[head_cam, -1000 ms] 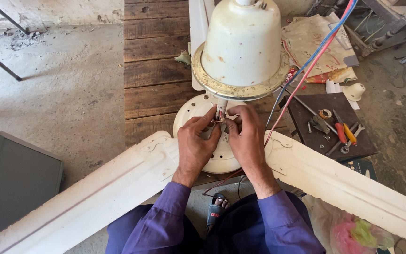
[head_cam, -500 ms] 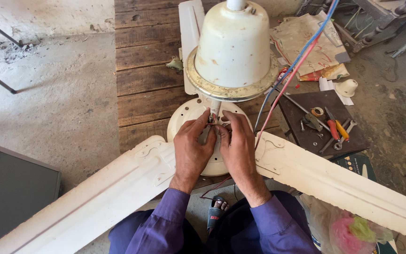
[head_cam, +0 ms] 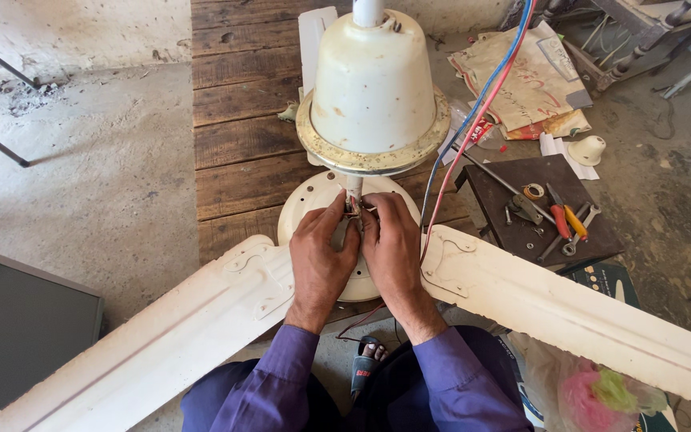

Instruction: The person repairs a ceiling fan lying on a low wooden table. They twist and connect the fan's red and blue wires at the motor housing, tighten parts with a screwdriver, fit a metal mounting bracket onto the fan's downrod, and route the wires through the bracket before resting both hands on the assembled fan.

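Ceiling fan (head_cam: 345,240), cream-white, dismantled, resting across the lap and a wooden plank platform (head_cam: 237,136). Left blade (head_cam: 145,344) running down toward the lower left corner; right blade (head_cam: 577,312) running toward the lower right; third blade (head_cam: 315,40) pointing away, mostly hidden behind the canopy.

Bell-shaped canopy cover (head_cam: 371,88), cream with a worn yellowish rim, raised on the down rod above the round motor housing (head_cam: 313,204).

Concrete floor (head_cam: 81,168), grey, dusty, left of the planks. Grey flat panel (head_cam: 21,336) at the lower left edge.

Dark square board (head_cam: 513,180) right of the fan, bearing pliers with red and orange handles (head_cam: 565,220), a spanner (head_cam: 581,232) and small loose hardware. Crumpled printed paper (head_cam: 525,88) beyond it. Small white cup-shaped part (head_cam: 587,150) just beside the board.

Blue and red cables (head_cam: 473,112) dropping from the top edge past the canopy to the motor housing.

Left hand (head_cam: 321,256), purple sleeve, lying on the motor housing, fingertips pinched together at the base of the rod. Right hand (head_cam: 393,256), same sleeve, beside it and touching it, fingertips likewise closed on the wire bundle (head_cam: 355,206).

Wire bundle: thin reddish and pale strands, at the foot of the down rod, directly under the canopy, between both sets of fingertips. Individual strands too small to separate.
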